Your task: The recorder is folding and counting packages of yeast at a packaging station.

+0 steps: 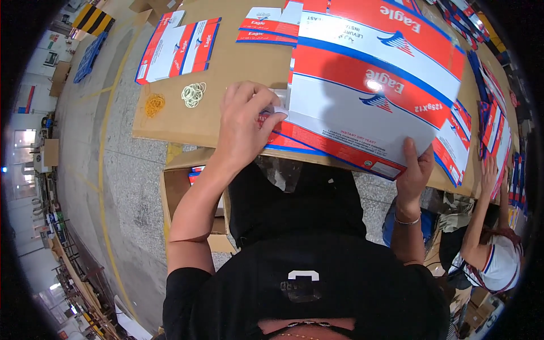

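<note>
A large red, white and blue printed carton blank point(345, 102) is raised at a tilt over the cardboard-covered table. My right hand point(417, 170) grips its near right edge, thumb on the printed face and the other fingers mostly hidden underneath. My left hand point(245, 116) is closed in a pinch at the blank's left edge, where a small white flap shows between thumb and forefinger. Under the raised blank lies another printed blank point(294, 143), partly covered. Left of my left hand rest a pile of pale rubber bands point(194, 95) and a smaller pile of orange ones point(154, 105).
Flat printed blanks point(180, 51) lie at the table's far left, with more point(269, 25) at the back and others point(453, 141) to the right. An open cardboard box point(175, 195) stands below the near edge. A co-worker point(490, 255) works at the right.
</note>
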### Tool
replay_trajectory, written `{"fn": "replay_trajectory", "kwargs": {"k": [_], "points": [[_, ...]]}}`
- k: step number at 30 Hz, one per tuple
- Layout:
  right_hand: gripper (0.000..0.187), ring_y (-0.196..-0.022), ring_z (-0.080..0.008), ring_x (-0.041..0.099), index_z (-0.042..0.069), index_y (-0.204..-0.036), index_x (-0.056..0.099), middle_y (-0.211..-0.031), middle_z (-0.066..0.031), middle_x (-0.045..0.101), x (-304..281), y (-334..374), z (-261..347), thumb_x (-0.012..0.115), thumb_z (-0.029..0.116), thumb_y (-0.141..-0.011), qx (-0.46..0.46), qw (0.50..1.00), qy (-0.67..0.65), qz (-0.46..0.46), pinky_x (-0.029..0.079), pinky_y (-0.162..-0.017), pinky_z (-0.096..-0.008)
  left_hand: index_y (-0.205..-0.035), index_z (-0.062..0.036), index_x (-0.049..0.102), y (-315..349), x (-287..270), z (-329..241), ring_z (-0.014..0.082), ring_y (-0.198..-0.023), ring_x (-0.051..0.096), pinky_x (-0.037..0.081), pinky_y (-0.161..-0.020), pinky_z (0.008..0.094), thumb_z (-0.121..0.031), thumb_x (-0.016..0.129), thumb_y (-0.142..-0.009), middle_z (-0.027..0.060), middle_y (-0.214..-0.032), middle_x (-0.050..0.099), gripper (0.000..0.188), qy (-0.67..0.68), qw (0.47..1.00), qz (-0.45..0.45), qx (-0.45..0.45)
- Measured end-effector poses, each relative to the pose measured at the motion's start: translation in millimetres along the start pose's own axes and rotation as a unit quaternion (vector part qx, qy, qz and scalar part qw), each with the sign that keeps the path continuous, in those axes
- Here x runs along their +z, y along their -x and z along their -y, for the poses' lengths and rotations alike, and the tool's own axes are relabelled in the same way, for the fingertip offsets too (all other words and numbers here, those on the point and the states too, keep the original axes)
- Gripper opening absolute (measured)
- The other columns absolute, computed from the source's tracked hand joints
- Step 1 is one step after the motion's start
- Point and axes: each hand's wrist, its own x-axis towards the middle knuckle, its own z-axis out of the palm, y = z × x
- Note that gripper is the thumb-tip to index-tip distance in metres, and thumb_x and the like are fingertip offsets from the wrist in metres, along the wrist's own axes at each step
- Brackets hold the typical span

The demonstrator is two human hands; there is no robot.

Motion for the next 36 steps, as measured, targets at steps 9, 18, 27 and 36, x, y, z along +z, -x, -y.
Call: {"fn": "replay_trajectory", "kwargs": {"k": [9, 18, 27, 36], "points": [[0.031, -0.100, -0.0144, 0.058, -0.005, -0.121, 0.057, -0.112, -0.0113, 0.065, -5, 6, 0, 0.060, 0.015, -0.098, -0.078, 0.994, 0.070, -0.009, 0.045, -0.089, -0.0298, -0.080, -0.0053, 0.059, 5, 6, 3, 0.0292, -0.095, 0.055, 0.040, -0.082, 0.0409, -0.002, 0.081, -0.064, 0.0077, -0.089, 0.057, 0.027, 0.012, 0.997, -0.051, 0.054], [0.030, -0.099, -0.0142, 0.058, -0.005, -0.120, 0.057, -0.111, -0.0112, 0.065, -11, 8, -1, 0.061, 0.015, -0.097, -0.085, 0.995, 0.057, -0.014, 0.045, -0.089, -0.0300, -0.080, -0.0056, 0.058, 5, 11, 3, 0.0287, -0.096, 0.054, 0.040, -0.084, 0.0403, -0.005, 0.083, -0.065, 0.0083, -0.093, 0.057, 0.029, 0.029, 0.997, -0.051, 0.049], [0.030, -0.099, -0.0140, 0.058, -0.004, -0.120, 0.058, -0.111, -0.0104, 0.065, -10, 5, 2, 0.062, 0.014, -0.097, -0.089, 0.995, 0.053, -0.013, 0.044, -0.090, -0.0301, -0.080, -0.0067, 0.055, 3, 11, 2, 0.0287, -0.099, 0.053, 0.040, -0.085, 0.0407, -0.005, 0.079, -0.064, 0.0091, -0.095, 0.056, 0.029, 0.053, 0.997, -0.027, 0.055], [0.027, -0.098, -0.0137, 0.057, -0.005, -0.118, 0.058, -0.109, -0.0103, 0.066, -7, 1, 3, 0.060, 0.013, -0.098, -0.073, 0.995, 0.070, -0.019, 0.045, -0.089, -0.0297, -0.082, -0.0075, 0.051, 4, 16, -1, 0.0301, -0.099, 0.052, 0.033, -0.097, 0.0514, -0.004, 0.071, -0.065, 0.0091, -0.096, 0.055, 0.027, 0.073, 0.997, -0.024, 0.021]]}}
